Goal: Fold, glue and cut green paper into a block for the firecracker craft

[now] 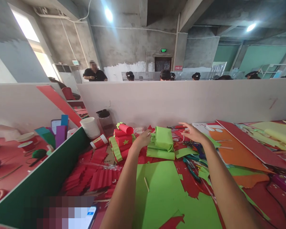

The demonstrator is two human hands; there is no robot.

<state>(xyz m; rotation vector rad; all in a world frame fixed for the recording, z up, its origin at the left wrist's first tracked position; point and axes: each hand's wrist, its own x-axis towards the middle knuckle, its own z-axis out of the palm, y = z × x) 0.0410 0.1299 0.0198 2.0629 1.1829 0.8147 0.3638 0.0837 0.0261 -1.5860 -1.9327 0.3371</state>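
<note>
My left hand (pixel 143 139) rests against the left side of a folded green paper model (pixel 163 140) that stands on the red table, fingers curled at its edge. My right hand (pixel 192 132) hovers just right of the model, fingers spread and holding nothing. A large green paper sheet (pixel 162 190) lies in front of the model between my forearms, with a small wooden stick (pixel 146 184) on it. A red and green paper tank (pixel 121 141) with a yellow star stands left of my left hand.
Pleated red paper pieces (pixel 97 178) lie at left. A white cup (pixel 90 127) and a dark-lidded jar (pixel 105 121) stand by the white partition (pixel 181 98). Scissors (pixel 192 168), orange sheets (pixel 233 146) and scraps lie at right. A phone (pixel 82 218) lies near me. Several people sit behind the partition.
</note>
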